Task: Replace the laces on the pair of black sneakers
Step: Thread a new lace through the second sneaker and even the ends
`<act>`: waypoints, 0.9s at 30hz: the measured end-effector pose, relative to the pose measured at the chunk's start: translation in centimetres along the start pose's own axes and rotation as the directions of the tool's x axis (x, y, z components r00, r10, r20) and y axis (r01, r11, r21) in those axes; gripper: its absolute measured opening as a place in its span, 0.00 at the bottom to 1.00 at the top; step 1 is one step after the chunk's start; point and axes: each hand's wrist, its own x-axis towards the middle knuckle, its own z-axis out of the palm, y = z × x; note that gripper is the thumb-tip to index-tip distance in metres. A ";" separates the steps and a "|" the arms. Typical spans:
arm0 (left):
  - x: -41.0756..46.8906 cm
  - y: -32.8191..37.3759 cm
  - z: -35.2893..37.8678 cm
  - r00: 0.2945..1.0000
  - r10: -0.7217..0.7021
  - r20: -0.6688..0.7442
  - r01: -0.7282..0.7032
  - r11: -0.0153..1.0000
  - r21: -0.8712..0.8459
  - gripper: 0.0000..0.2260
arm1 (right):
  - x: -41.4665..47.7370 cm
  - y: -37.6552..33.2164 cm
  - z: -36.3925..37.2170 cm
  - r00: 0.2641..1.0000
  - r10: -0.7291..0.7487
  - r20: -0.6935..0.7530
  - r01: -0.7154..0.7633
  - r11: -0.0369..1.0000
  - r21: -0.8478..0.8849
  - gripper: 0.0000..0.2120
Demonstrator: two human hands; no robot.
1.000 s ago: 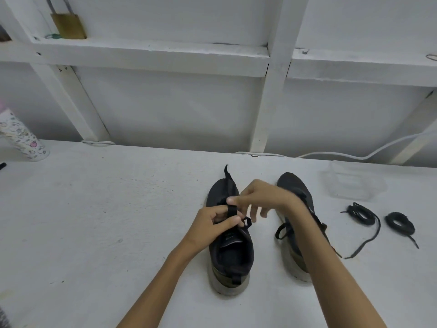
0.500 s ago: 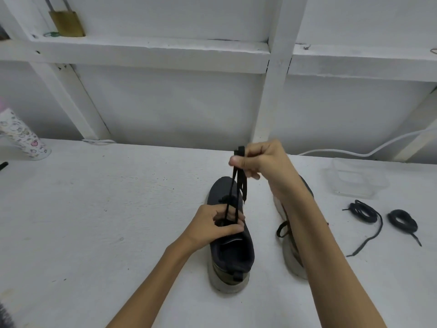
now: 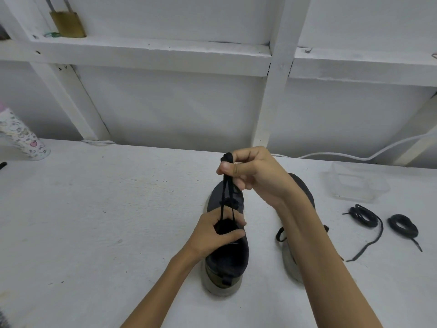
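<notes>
The right hand (image 3: 257,176) pinches a flat black lace (image 3: 225,197) between thumb and forefinger, its two strands running taut from the pinch straight down into the low black mesh sneaker (image 3: 227,256). Directly beneath that pinch, the left hand (image 3: 212,233) grips the sneaker's throat, thumb across the opening, likely to pin the shoe to the white painted table (image 3: 94,221) so the pull draws lace through eyelets rather than lifting the shoe. The second black sneaker (image 3: 305,190) lies behind the right forearm. Two coiled black laces (image 3: 364,215) wait to the right of the pinch, near a clear plastic container (image 3: 354,183), within reach for relacing.
</notes>
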 end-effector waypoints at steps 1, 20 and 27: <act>0.0 0.0 0.0 1.000 -0.005 0.003 0.005 1.000 0.001 0.07 | 0.0 -0.3 0.0 1.000 -0.005 0.008 0.005 1.000 0.017 0.07; 0.2 1.0 -5.4 0.748 -0.112 -0.655 -0.077 0.965 -0.252 0.13 | -0.9 4.4 -7.0 0.801 -0.098 -0.591 -0.141 0.928 -0.345 0.11; -3.2 -3.0 -11.7 0.800 -0.452 -0.394 0.554 0.809 0.198 0.11 | -2.1 7.8 -7.6 0.846 0.168 -0.506 -0.510 0.532 -0.676 0.39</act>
